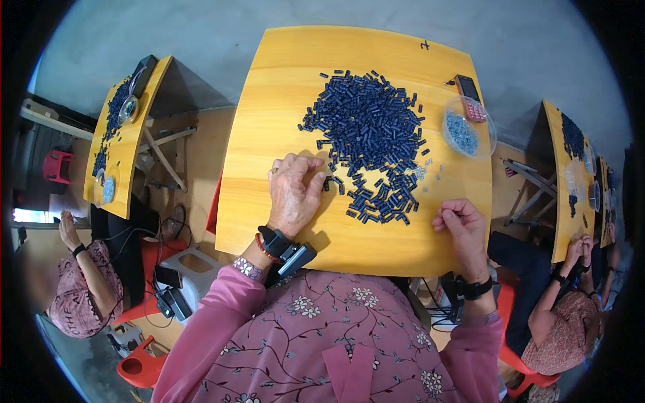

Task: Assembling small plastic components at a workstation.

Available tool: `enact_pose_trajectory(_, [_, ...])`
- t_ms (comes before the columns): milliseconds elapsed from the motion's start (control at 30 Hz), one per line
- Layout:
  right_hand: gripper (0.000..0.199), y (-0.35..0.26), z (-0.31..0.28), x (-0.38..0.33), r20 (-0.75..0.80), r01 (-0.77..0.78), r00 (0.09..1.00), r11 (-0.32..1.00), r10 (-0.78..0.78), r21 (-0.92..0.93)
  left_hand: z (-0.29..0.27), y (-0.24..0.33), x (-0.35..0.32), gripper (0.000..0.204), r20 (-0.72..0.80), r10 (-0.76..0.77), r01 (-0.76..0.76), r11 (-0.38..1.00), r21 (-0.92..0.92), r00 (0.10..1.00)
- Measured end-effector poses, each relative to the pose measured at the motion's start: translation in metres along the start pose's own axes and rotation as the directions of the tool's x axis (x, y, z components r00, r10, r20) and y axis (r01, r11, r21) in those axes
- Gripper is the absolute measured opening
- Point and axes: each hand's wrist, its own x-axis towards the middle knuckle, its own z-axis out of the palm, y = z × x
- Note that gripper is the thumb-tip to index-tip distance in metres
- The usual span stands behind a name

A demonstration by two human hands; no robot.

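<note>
A big heap of small dark-blue cylindrical plastic pieces (366, 121) covers the middle of the yellow wooden table (269, 87). My left hand (293, 193) rests at the heap's left edge, its fingers loosely curved and thumb apart, with nothing visible between them. A few loose pieces (334, 183) lie beside its thumb. My right hand (463, 230) is over the table's near right part. Its thumb and fingertips are pressed together; whatever they hold, if anything, is too small to make out. Some small silvery metal bits (422, 171) lie scattered at the heap's right edge.
A clear round bowl (462, 136) of small metal parts stands at the table's right edge. Behind it lies a red-and-black mobile phone (469, 96). Other people work at yellow tables on the left (138, 158) and right (557, 195). Red stools (142, 366) stand nearby.
</note>
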Motion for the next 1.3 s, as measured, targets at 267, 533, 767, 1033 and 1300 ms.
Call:
enact_pose_trajectory(267, [0.009,0.008,0.001,-0.002,-0.003,-0.004,1.000,0.998,0.005,0.060,0.012,0.005,0.017,0.015,0.056,-0.040,0.031,0.988,0.150,0.998])
enact_pose_trajectory(533, [0.010,0.009,0.002,-0.003,0.007,-0.006,1.000,0.998,0.006,0.058,0.011,0.001,0.018,0.016,0.093,-0.047,0.035,0.990,0.134,0.995])
enact_pose_trajectory(767, [0.009,0.002,0.001,0.000,-0.015,-0.038,0.999,0.996,0.040,0.078,0.012,0.001,0.019,0.017,0.126,-0.045,0.031,0.993,0.111,0.991])
enact_pose_trajectory(1033, [0.007,-0.024,0.037,0.008,0.127,0.061,0.989,0.995,-0.071,0.082,0.007,-0.008,0.014,0.016,0.035,0.026,-0.023,0.996,-0.091,0.999])
enact_pose_trajectory(1300, [0.008,-0.056,0.117,0.028,0.401,0.070,0.909,0.990,-0.115,0.126,-0.021,0.004,0.000,0.016,0.167,-0.201,0.253,0.559,-0.789,0.965])
